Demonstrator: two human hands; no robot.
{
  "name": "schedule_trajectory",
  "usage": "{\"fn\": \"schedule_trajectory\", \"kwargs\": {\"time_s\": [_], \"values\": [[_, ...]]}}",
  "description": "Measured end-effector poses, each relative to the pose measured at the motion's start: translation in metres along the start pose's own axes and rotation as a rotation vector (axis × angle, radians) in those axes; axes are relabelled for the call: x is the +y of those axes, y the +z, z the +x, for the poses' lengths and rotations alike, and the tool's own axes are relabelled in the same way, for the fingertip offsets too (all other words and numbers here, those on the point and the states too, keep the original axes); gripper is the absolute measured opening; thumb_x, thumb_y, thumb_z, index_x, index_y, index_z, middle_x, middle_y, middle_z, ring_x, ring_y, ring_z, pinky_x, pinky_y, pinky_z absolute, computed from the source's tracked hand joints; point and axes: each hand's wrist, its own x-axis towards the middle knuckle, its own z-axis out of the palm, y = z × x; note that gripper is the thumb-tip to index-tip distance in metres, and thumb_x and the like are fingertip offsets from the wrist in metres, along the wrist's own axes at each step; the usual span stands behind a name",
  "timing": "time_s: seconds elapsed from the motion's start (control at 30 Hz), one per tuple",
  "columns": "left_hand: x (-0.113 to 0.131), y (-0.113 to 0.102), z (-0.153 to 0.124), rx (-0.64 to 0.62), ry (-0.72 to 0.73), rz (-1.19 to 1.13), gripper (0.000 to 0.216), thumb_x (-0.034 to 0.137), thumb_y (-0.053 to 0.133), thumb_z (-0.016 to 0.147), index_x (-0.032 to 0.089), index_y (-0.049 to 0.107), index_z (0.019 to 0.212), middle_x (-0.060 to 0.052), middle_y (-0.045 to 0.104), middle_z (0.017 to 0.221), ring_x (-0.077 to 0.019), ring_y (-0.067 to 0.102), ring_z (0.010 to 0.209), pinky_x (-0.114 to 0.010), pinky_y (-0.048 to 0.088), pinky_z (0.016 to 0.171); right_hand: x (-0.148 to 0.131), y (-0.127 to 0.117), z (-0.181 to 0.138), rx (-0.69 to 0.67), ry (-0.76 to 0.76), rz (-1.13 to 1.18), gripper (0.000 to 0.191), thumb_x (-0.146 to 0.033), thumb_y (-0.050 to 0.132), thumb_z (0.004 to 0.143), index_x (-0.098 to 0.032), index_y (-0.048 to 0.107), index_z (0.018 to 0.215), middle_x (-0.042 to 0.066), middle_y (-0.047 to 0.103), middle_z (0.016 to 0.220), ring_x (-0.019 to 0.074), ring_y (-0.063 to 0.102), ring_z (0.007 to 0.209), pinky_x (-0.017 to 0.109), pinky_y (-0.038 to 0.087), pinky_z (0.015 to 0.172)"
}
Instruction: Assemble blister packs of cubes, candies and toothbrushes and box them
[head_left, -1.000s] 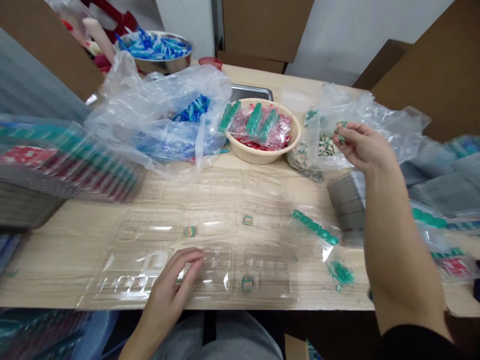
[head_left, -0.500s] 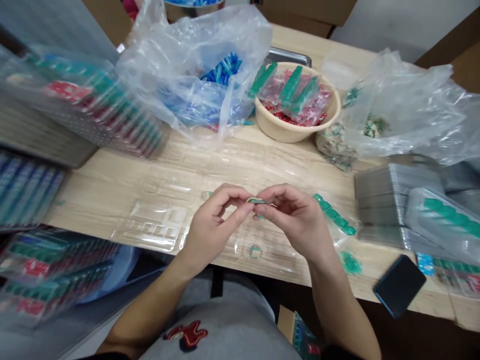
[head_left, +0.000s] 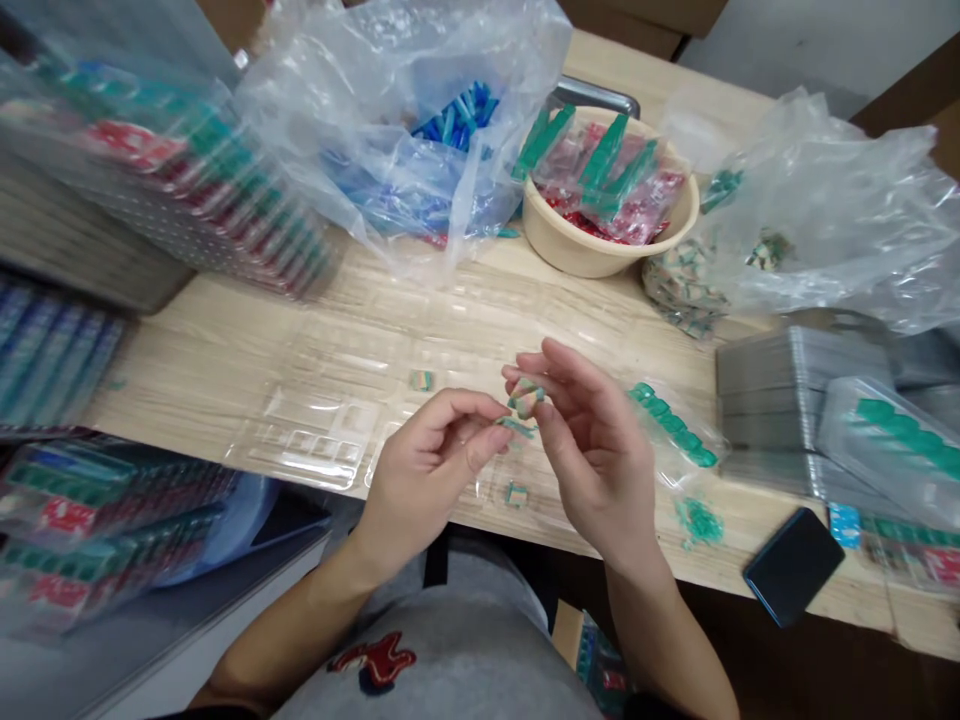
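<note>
My right hand point(head_left: 600, 460) pinches a small flat green-and-beige piece point(head_left: 527, 400) between thumb and fingers, above the table. Close beside it, my left hand point(head_left: 431, 465) has thumb and forefinger closed on a thin greenish piece point(head_left: 517, 428); its exact kind is too small to tell. Beneath my hands lie clear plastic blister trays point(head_left: 311, 465) with moulded hollows. One similar green-and-beige piece point(head_left: 422, 380) lies behind my left hand, and another small piece point(head_left: 516, 494) sits nearer the table's front edge.
Beyond the trays stand a plastic bag point(head_left: 315, 130) of blue pieces and a cream bowl point(head_left: 585, 262) with red packets and green strips. To the right are a bag of small pieces point(head_left: 682, 285), stacked trays point(head_left: 780, 410), green scraps point(head_left: 701, 520) and a phone point(head_left: 795, 565). Filled packs point(head_left: 202, 190) stand left.
My hands have moved slightly apart from their joint pinch. The right hand has turned and lifted its piece, showing its flat face, while a thin piece stays at my left fingertips.
</note>
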Motion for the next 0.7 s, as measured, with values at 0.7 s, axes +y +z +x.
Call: {"fn": "schedule_trajectory", "kwargs": {"time_s": [0.7], "values": [[-0.0079,0.0051,0.0008,0.02,0.037,-0.104,0.02,0.038,0.07,0.085,0.021,0.06,0.086,0.001,0.07,0.08,-0.0116,0.069,0.071,-0.022,0.059,0.067,-0.0013,0.0023,-0.0074,0.079,-0.019,0.065,0.024,-0.013,0.06,0.091,-0.032,0.072,0.099,-0.002,0.069,0.116,0.0136,0.067,0.108,0.031,0.058,0.095]]}}
